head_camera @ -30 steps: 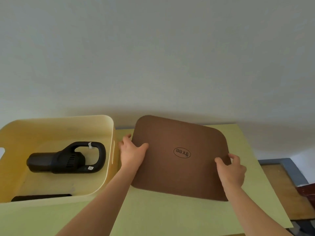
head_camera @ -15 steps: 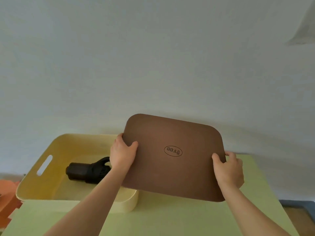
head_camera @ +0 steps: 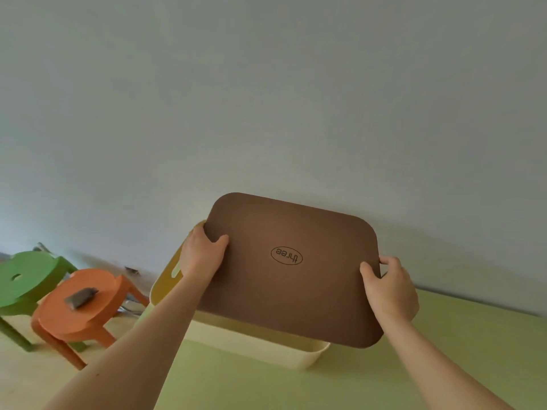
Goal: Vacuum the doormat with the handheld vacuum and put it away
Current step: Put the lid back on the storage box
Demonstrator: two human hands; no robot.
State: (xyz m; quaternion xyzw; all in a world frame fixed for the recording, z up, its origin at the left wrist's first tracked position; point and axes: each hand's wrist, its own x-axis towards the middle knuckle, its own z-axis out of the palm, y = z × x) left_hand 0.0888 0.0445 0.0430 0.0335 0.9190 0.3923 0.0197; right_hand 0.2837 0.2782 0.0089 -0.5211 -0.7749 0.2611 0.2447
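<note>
A brown doormat (head_camera: 284, 291) with an oval "three" logo hangs in the air, tilted toward me, over the cream plastic bin (head_camera: 266, 347). My left hand (head_camera: 201, 255) grips its left edge, thumb on the front face. My right hand (head_camera: 387, 288) grips its right edge the same way. The mat hides the inside of the bin, so the black handheld vacuum is out of sight.
The bin stands on a light green table (head_camera: 414, 365) against a pale wall. To the left, on the floor, are an orange stool (head_camera: 85, 309) with a small grey object (head_camera: 80, 295) on its seat and a green stool (head_camera: 26, 276).
Both hands have lifted the mat off the table and carried it left over the bin. The view swung left; the vacuum went from visible to hidden and the stools came into sight.
</note>
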